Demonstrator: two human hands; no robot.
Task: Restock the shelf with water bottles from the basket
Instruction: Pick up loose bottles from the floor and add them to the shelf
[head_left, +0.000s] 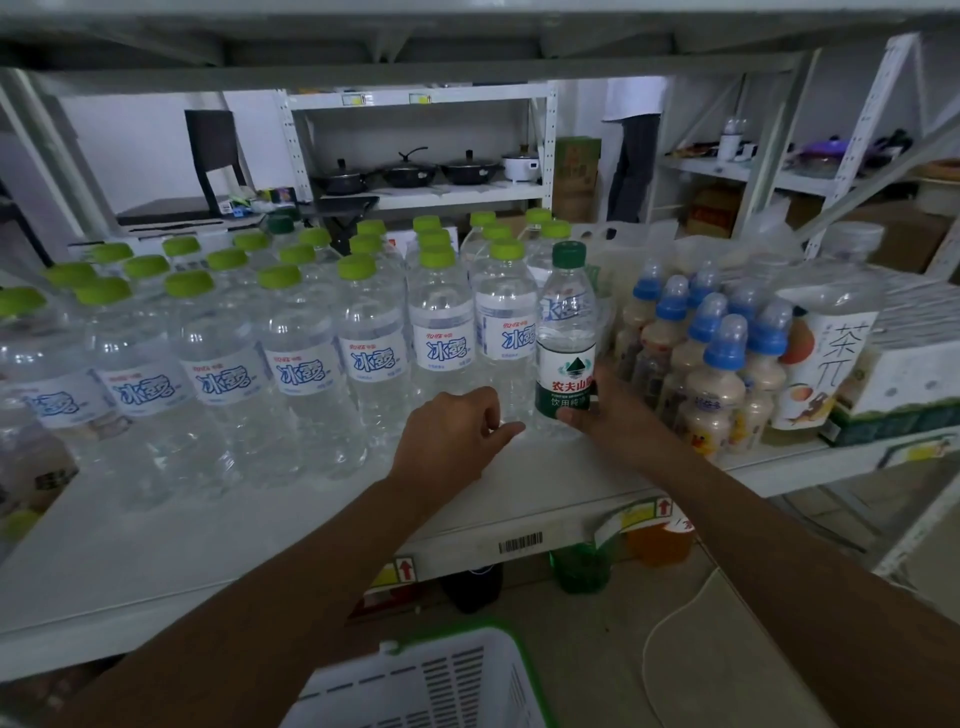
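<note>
A clear water bottle with a dark green cap and green label (566, 332) stands upright on the white shelf (218, 525), at the right end of the front row. My right hand (602, 410) grips its lower part. Left of it stand several rows of lime-capped water bottles (311, 332). My left hand (457, 431) rests on the shelf just in front of those bottles, fingers loosely curled, holding nothing. The white basket with a green rim (447, 680) sits below at the frame's bottom; what it holds is hidden.
Blue-capped milky drink bottles (722, 364) crowd the shelf right of the green-capped bottle, with a tall tea bottle (826, 358) and cartons beyond. The upper shelf board (415, 47) hangs overhead. Bottles stand under the shelf edge. Another rack with pots stands behind.
</note>
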